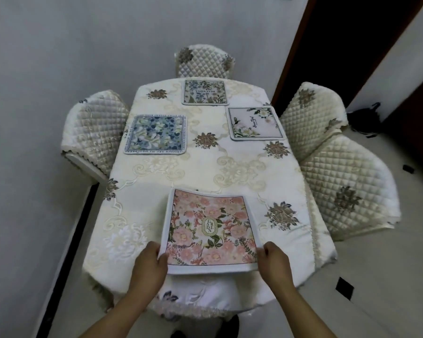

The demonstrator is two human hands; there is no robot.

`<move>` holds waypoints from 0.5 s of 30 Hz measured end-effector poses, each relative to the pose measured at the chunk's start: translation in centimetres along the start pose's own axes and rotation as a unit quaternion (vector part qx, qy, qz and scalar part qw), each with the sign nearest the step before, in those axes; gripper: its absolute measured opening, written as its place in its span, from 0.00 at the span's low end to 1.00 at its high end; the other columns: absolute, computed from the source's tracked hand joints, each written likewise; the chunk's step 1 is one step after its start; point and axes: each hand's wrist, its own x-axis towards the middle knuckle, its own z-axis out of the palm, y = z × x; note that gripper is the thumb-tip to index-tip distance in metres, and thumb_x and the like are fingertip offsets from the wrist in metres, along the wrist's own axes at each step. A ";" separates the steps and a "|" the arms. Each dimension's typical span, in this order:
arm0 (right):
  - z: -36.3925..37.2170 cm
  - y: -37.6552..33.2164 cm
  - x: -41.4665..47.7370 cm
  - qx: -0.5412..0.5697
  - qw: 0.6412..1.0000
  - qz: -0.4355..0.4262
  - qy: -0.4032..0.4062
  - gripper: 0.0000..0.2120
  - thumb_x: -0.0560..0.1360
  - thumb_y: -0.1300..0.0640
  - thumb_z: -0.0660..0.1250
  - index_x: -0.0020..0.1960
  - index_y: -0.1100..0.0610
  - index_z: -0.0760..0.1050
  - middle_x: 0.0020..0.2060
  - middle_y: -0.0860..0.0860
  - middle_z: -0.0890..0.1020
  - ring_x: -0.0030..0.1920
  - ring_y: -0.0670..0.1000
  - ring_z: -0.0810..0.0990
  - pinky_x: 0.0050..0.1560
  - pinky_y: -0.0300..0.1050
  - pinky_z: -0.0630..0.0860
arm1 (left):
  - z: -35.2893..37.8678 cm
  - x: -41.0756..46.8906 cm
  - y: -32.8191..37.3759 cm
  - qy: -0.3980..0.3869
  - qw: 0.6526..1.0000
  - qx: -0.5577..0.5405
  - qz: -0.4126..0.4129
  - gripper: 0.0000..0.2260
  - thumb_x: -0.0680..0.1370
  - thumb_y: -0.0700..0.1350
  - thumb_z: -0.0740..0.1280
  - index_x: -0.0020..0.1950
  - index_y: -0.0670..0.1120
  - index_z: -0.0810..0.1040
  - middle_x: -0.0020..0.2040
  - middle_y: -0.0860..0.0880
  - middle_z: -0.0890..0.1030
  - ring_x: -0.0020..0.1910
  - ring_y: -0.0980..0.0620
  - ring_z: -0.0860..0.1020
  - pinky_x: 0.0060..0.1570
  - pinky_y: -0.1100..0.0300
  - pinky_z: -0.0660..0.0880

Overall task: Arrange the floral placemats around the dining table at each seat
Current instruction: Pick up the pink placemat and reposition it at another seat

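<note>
A pink floral placemat [209, 230] with a "GARDEN" emblem hovers over the near end of the table [205, 167], its near edge past the table's edge. My left hand [149, 262] grips its near left corner and my right hand [275, 261] grips its near right corner. Three other placemats lie flat on the cream tablecloth. A blue floral placemat [155, 134] lies at the left seat. At the far seat is a pale mat with blue sprigs [205, 92]. A white mat with green leaves [254, 123] lies at the far right seat.
Quilted cream chairs stand around the table: one at the left [95, 130], one at the far end [204, 61], two on the right [313, 118] [347, 189]. A grey wall runs close along the left. A dark doorway [340, 45] opens at the back right.
</note>
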 end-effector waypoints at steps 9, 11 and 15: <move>-8.0 4.6 -2.1 0.052 0.989 0.051 0.131 0.17 0.78 0.54 0.62 0.32 0.54 0.65 0.26 0.49 0.73 0.29 0.46 0.72 0.26 0.42 0.60 | 2.4 0.1 8.2 -0.024 0.990 0.012 0.138 0.07 0.78 0.46 0.66 0.42 0.52 0.70 0.35 0.54 0.76 0.33 0.57 0.73 0.28 0.61 0.65; -10.1 6.0 -2.1 0.061 0.985 0.059 0.150 0.17 0.78 0.54 0.63 0.31 0.53 0.64 0.25 0.49 0.73 0.28 0.44 0.72 0.26 0.42 0.59 | 3.3 -0.5 10.2 -0.032 0.987 0.009 0.158 0.09 0.78 0.47 0.67 0.41 0.55 0.68 0.36 0.54 0.76 0.34 0.58 0.74 0.29 0.61 0.66; -14.3 9.4 -1.4 0.083 0.980 0.050 0.176 0.18 0.78 0.55 0.64 0.31 0.51 0.64 0.26 0.48 0.72 0.29 0.43 0.70 0.28 0.40 0.62 | 6.0 -1.9 14.6 -0.038 0.983 0.006 0.182 0.08 0.77 0.47 0.67 0.42 0.53 0.70 0.36 0.52 0.77 0.35 0.54 0.75 0.32 0.59 0.69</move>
